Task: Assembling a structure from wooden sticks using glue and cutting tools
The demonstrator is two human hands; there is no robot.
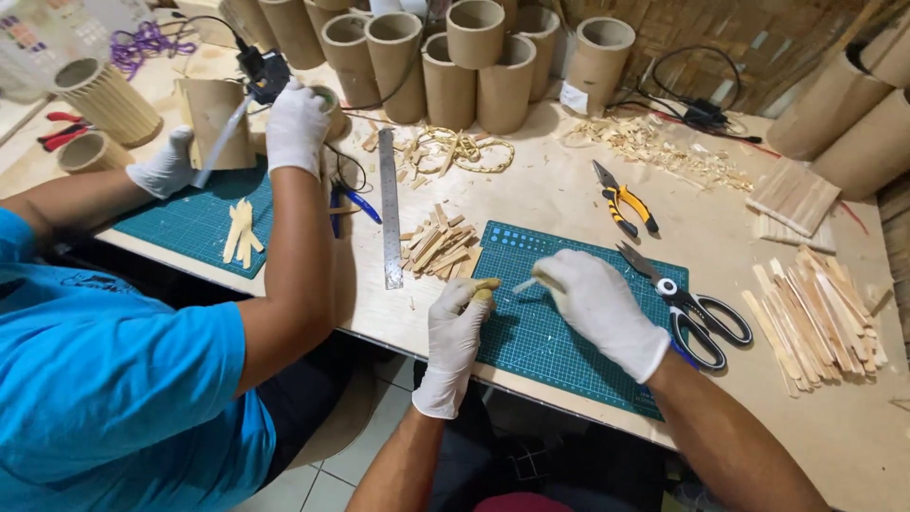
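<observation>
White-gloved left hand (455,322) and right hand (599,301) gripping wood sliver (524,283).

I'm at a pale plywood bench (569,204) under bright, even light. White floor tiles (327,479) show below its front edge, and a woven bamboo wall (758,33) runs behind the far right corner.

co-worker's head cut off, tubes (882,57) cropped at right edge
</observation>
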